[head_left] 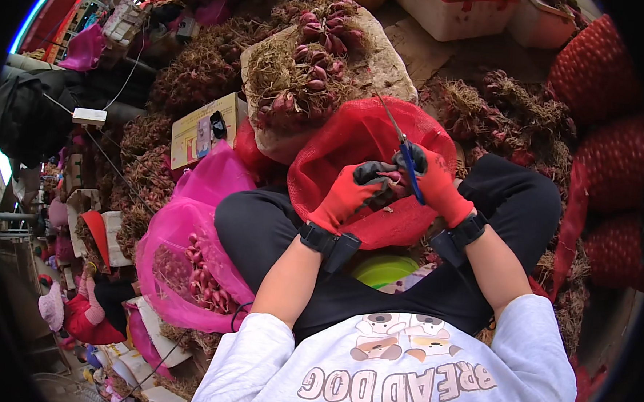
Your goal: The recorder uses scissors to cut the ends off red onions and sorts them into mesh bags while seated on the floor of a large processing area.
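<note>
Both hands wear red gloves with dark fingers and work over an open red mesh bag (313, 153) between my knees. My left hand (351, 192) is closed on a few pinkish-purple shallots (392, 177), partly covered by the fingers. In my right hand (438, 184) is a pair of scissors (411, 169) with blue handles, its thin blades pointing up and away from me. The two hands nearly meet at the shallots. Just beyond the bag, bunches of shallots (317, 77) with dry roots and stems lie on a pale foam block (384, 55).
A pink mesh bag (182, 223) with shallots lies left of my leg, near a cardboard box (228, 116) bearing small items. Shallot heaps (501, 116) spread at right, beside full red mesh sacks (598, 70). White tubs (455, 15) stand at the back. Another person (93, 320) sits far left.
</note>
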`<state>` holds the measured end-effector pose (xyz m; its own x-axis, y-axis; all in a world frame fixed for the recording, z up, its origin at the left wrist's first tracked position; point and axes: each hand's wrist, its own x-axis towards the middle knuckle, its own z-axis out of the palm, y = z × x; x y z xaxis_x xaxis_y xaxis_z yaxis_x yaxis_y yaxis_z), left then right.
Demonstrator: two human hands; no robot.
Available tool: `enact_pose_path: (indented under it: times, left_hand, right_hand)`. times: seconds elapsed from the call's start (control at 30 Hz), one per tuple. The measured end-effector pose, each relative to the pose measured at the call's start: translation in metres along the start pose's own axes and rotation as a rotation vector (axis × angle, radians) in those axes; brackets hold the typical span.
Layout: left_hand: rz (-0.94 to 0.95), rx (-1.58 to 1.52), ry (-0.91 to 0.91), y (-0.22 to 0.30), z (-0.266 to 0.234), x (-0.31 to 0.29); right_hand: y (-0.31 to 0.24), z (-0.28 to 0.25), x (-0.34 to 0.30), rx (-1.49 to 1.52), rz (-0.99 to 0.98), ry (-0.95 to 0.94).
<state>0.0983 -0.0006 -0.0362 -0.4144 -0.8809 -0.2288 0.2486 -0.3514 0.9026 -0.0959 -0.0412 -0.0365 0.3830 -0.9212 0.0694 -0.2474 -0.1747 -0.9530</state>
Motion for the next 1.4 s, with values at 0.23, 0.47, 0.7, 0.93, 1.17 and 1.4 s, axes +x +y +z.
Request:
enact_pose_path:
  times: [0.23,0.47,0.7,0.93,1.17,1.4]
  left_hand:
    - [-0.009,-0.010,0.017,-0.012,0.001,0.003]
    - [-0.089,-0.111,0.085,-0.010,0.014,0.002]
    - [-0.145,-0.130,0.189,-0.025,0.001,0.001]
    - [-0.143,0.036,0.120,-0.016,-0.018,0.001]
    - [0.020,-0.126,0.219,-0.001,0.006,0.004]
    - [-0.010,-0.049,0.242,-0.005,0.007,-0.002]
  right_hand:
    - [0.012,0.005,-0.003,0.105,-0.028,0.027]
    - [0.004,0.004,-0.002,-0.130,-0.098,0.047]
    - [0.007,0.012,-0.004,-0.282,-0.117,0.002]
    - [0.013,-0.003,0.004,0.599,0.454,-0.310]
    - [0.053,0.003,-0.004,0.907,0.434,-0.364]
    - [0.017,0.003,0.000,0.658,0.376,-0.414]
